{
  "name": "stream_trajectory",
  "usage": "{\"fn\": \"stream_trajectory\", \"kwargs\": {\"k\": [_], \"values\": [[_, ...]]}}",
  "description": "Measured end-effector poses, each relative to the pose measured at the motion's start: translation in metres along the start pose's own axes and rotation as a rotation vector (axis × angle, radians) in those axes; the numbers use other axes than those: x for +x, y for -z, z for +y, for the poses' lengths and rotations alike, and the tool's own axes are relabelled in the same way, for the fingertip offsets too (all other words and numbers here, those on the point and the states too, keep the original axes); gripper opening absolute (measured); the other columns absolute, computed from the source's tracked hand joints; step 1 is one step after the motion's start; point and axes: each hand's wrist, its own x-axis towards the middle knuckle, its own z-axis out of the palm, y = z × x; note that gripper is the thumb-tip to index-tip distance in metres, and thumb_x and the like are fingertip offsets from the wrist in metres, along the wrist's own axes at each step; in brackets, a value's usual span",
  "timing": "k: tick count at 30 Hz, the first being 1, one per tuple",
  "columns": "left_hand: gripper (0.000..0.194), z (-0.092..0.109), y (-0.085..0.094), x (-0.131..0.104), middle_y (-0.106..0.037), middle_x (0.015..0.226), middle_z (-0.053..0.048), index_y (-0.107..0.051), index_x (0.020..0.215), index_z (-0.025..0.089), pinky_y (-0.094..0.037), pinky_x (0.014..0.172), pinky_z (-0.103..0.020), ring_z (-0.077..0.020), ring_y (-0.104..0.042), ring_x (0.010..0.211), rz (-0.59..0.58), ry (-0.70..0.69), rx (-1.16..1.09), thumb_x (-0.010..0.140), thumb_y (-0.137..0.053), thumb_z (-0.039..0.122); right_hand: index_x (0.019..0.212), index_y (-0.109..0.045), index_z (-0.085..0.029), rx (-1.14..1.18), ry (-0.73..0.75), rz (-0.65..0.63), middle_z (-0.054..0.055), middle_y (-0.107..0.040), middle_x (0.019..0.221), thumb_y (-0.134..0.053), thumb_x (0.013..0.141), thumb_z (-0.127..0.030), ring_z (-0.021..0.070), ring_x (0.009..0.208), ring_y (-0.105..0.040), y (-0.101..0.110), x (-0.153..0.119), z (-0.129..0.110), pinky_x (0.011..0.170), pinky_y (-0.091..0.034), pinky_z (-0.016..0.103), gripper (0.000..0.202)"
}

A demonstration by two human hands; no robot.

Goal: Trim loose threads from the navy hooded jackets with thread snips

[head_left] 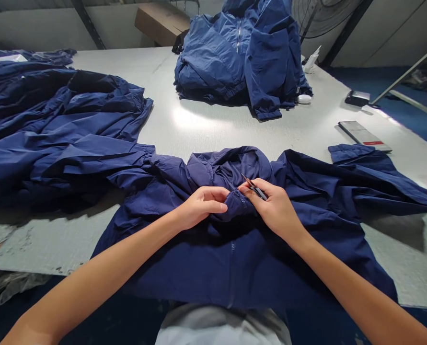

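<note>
Left hand [202,205] pinches a fold of navy jacket [235,249], spread on table [206,124] w/ hem at near edge. Right hand [274,208] grips small snips [254,188], touching same fold. Jacket piles: left [55,134], far centre [242,52].

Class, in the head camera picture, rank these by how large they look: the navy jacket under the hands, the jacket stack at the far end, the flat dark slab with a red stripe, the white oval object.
1. navy jacket, though it is nearest the camera
2. jacket stack
3. dark slab
4. white oval object
</note>
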Motion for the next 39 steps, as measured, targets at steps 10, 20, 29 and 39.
{"fn": "stream_trajectory", "kwargs": {"k": [10,20,29,39], "values": [[0.014,-0.009,0.007,0.005,-0.064,0.081,-0.001,-0.071,0.08,0.015,-0.045,0.074,-0.022,-0.0102,-0.057,0.075,0.014,-0.072,0.056,0.078,-0.077,0.028,0.08,-0.068,-0.019,-0.051,-0.002,0.118,0.0,-0.066,0.073,-0.064,0.088,-0.036,0.0154,0.071,-0.061,0.002,0.003,0.004,0.068,-0.046,0.024,0.019],[0.01,-0.012,0.006,0.007,-0.048,0.1,-0.004,-0.074,0.077,0.019,-0.044,0.08,-0.024,-0.0127,-0.05,0.09,0.016,-0.274,0.097,0.076,-0.079,0.027,0.083,-0.068,-0.021,-0.142,0.071,0.063,0.001,-0.069,0.078,-0.063,0.09,-0.036,0.0174,0.075,-0.063,-0.002,0.0,0.005,0.072,-0.047,0.027,0.017],[0.005,-0.01,0.005,0.002,-0.054,0.131,-0.006,-0.075,0.079,0.02,-0.044,0.097,-0.03,-0.019,-0.054,0.114,0.015,-0.327,0.162,0.076,-0.079,0.021,0.095,-0.066,-0.022,-0.194,0.069,0.107,0.006,-0.061,0.1,-0.065,0.088,-0.038,0.0195,0.092,-0.061,-0.007,-0.004,0.004,0.07,-0.049,0.028,0.018],[0.008,-0.008,0.002,0.005,-0.07,0.104,-0.004,-0.076,0.082,0.021,-0.047,0.092,-0.028,-0.0172,-0.062,0.101,0.158,-0.301,0.053,0.076,-0.079,0.025,0.116,-0.063,-0.022,-0.27,0.178,0.222,0.007,-0.063,0.099,-0.055,0.095,-0.04,0.0195,0.087,-0.063,0.004,-0.008,0.0,0.072,-0.052,0.031,0.029]]}}
